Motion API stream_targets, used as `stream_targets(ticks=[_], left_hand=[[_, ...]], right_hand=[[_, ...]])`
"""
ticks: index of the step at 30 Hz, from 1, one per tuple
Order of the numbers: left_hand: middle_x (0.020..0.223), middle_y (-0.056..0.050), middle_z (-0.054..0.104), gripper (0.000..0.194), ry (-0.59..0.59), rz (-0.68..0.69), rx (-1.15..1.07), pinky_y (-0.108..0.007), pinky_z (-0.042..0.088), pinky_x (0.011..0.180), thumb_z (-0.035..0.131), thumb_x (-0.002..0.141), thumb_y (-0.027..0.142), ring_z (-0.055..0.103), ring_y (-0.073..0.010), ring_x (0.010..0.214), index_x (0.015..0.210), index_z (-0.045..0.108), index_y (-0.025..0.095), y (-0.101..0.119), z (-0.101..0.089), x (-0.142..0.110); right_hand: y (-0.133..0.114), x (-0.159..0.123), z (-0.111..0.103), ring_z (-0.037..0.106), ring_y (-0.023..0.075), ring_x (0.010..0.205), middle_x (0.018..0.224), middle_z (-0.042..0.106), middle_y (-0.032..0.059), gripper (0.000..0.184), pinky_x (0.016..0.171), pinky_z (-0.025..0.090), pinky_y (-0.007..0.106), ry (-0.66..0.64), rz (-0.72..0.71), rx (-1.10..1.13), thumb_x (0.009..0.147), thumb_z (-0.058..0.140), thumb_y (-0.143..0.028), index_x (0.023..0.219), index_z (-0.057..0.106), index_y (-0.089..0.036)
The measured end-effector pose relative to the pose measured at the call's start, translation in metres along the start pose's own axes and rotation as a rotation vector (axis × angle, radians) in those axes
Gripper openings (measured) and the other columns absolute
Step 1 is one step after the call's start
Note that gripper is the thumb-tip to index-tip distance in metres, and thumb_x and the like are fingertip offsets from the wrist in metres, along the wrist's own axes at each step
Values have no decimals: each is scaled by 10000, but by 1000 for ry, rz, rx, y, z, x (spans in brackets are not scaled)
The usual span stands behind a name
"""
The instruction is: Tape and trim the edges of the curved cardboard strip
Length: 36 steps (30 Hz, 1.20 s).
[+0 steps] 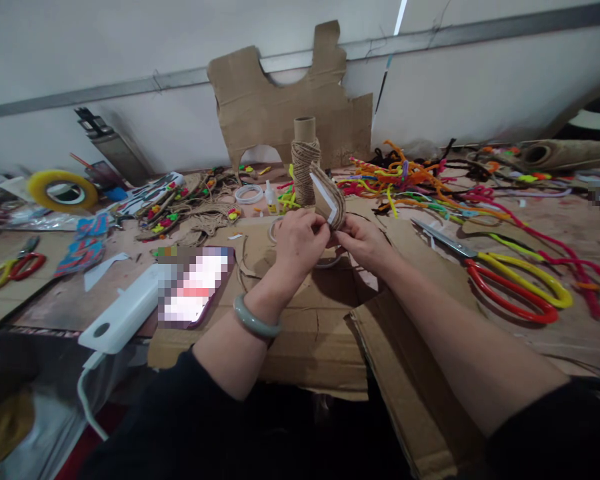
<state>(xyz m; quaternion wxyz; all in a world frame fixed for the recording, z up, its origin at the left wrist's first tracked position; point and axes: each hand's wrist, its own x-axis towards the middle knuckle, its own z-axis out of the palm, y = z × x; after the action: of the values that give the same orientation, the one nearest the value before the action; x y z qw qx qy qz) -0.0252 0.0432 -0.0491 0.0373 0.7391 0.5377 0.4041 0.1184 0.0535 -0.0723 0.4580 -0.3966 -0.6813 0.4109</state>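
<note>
Two-handed pinch, centre frame: left hand [300,241] and right hand [364,244] are holding a twine-edged cardboard piece [332,195] low, between fingertips.

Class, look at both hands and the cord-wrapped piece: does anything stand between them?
Nothing visible does. The left hand and right hand both hold the cord-wrapped piece near its lower end. The twine-wound tube stands behind it, not between.

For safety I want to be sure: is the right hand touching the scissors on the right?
Apart. The head view shows a strip of cardboard between the right hand and the scissors on the right.
</note>
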Motion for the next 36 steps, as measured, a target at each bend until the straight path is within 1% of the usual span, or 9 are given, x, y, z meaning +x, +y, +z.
stream_targets(ticks=[5,10,14,17,20,22,26,30,36], left_hand=[[757,-44,662,135,7,-12,-7,-352,432,784,581,765,163,587,-186,792,650,643,194,1,0,1],[746,-41,660,145,18,-13,-10,-349,436,781,579,762,159,586,-185,791,634,636,195,2,-1,1],[726,-34,657,146,55,-37,-32,-335,443,761,582,757,153,581,-172,754,625,628,197,-1,-1,2],[724,-31,662,141,81,-19,-57,-329,448,749,588,764,162,581,-170,745,638,639,199,-5,-2,3],[757,-41,675,134,96,25,-66,-339,450,780,586,788,171,592,-179,786,683,665,193,-8,-3,3],[783,-48,682,127,88,42,-62,-346,448,804,592,799,176,597,-186,819,709,680,192,-7,-3,1],[822,-52,691,111,45,45,-56,-351,440,821,610,807,177,600,-190,853,757,708,197,-3,-2,-1],[812,-58,689,105,17,43,-35,-355,436,798,621,811,194,595,-194,837,766,716,191,-1,-1,-1],[800,-55,684,108,25,63,-12,-356,432,794,616,809,200,589,-195,830,740,700,194,-3,1,-1]], right_hand=[[-2,-1,1,620,171,699,751,618,11,115,589,502,288,0,36,42,717,564,-273,817,550,-217],[-5,-2,2,629,155,673,742,642,1,136,541,487,249,13,116,116,716,597,-270,830,554,-210],[-7,-2,1,652,153,681,767,669,8,103,533,483,239,48,199,175,742,608,-252,832,579,-212],[-8,-1,-1,655,145,678,787,687,2,62,549,488,241,85,228,213,768,592,-222,829,586,-227],[-7,0,-2,652,139,676,778,686,-11,70,555,494,239,138,233,221,772,588,-210,837,580,-236],[-7,0,-3,654,137,681,778,682,-10,78,553,495,235,149,234,227,772,591,-220,848,575,-232],[-5,-1,-2,663,138,697,796,683,-6,101,558,499,234,136,228,244,758,613,-237,847,567,-226],[-2,0,-2,664,143,700,788,685,-3,84,555,499,237,109,193,209,765,615,-252,840,580,-246],[5,1,-1,667,162,695,767,688,-3,76,558,505,258,112,152,160,756,609,-252,828,587,-256]])
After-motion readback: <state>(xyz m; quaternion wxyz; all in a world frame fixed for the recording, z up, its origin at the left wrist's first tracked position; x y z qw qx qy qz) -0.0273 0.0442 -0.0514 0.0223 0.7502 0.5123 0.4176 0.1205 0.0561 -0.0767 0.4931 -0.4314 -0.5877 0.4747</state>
